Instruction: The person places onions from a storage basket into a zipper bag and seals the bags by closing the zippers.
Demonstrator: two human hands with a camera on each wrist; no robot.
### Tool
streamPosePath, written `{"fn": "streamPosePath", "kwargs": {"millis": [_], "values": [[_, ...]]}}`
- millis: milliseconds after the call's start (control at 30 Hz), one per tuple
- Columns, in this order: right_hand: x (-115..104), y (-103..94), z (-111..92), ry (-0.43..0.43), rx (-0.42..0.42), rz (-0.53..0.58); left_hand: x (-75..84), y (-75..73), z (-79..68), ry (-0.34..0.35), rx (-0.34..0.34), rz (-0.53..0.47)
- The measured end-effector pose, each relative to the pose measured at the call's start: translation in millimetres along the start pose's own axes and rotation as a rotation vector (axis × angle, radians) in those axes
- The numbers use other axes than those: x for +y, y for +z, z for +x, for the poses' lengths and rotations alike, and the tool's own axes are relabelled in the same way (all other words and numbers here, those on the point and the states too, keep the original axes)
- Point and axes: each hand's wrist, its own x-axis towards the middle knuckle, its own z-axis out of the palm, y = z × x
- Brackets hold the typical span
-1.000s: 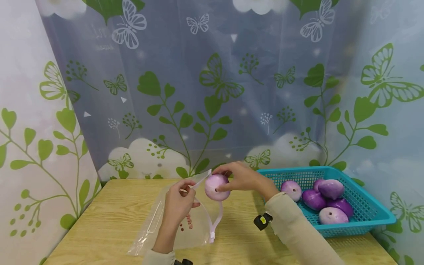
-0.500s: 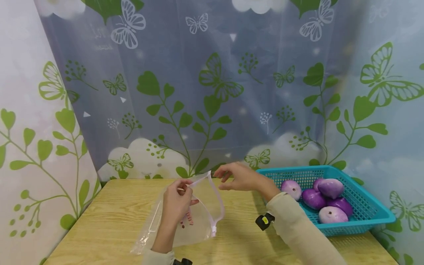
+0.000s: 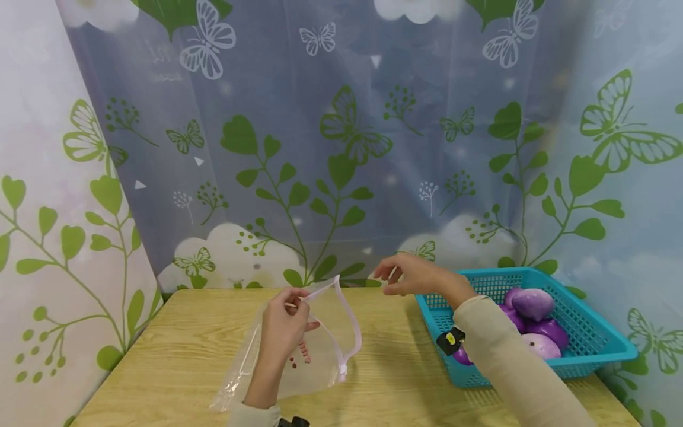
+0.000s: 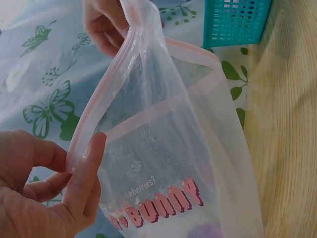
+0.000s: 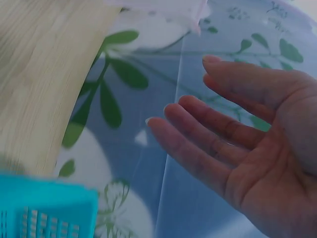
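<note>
Left of the basket (image 3: 581,370), my left grip (image 3: 286,324) is pinching the bag (image 3: 321,372), ideally holding it wide-mouthed; beside the basket, I am hovering my right grip (image 3: 413,276), empty.

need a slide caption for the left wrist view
Left hand pinching a clear, pink-edged bag marked "BUNNY", with a teal basket beyond.

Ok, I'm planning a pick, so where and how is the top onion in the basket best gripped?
Probably around the upper sides of the top onion, coming down from above with the right hand. Its body is rounded and its upper face uncovered, while other onions lie below, and the walls of the basket could hinder a low reach.
</note>
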Motion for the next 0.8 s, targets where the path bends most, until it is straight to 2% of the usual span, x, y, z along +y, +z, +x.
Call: {"fn": "streamPosePath", "kwargs": {"millis": [133, 400, 800], "values": [[14, -8.6, -5, 0.056, -0.007, -0.022, -0.9, -0.8, -0.2, 0.002, -0.007, -0.008], [35, -23.0, -18, 0.102, -0.037, -0.030, -0.6, -1.0, -0.2, -0.004, -0.006, -0.011], [71, -32.1, -38, 0.164, -0.064, -0.077, 0.4, -0.6, -0.7, -0.005, -0.007, -0.013]]}}
